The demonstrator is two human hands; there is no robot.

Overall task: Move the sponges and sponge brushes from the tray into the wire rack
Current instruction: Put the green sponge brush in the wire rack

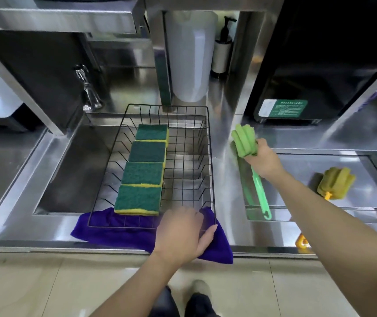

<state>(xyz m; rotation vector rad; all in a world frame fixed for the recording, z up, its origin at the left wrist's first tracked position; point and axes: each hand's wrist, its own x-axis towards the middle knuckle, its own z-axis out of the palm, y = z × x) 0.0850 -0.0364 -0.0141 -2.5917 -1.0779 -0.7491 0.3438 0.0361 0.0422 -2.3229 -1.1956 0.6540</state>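
Note:
A black wire rack sits over the sink, with several green-and-yellow sponges lined up along its left side. My left hand grips the rack's near right corner. My right hand holds a green sponge brush by the neck, head up, its green handle pointing down toward me, between the rack and the steel tray. A yellow sponge brush lies in the tray at the right; its orange handle end shows near the counter edge.
A purple cloth lies under the rack's near edge. A faucet stands behind the sink at left. A white jug and a pump bottle stand at the back, a black appliance at right.

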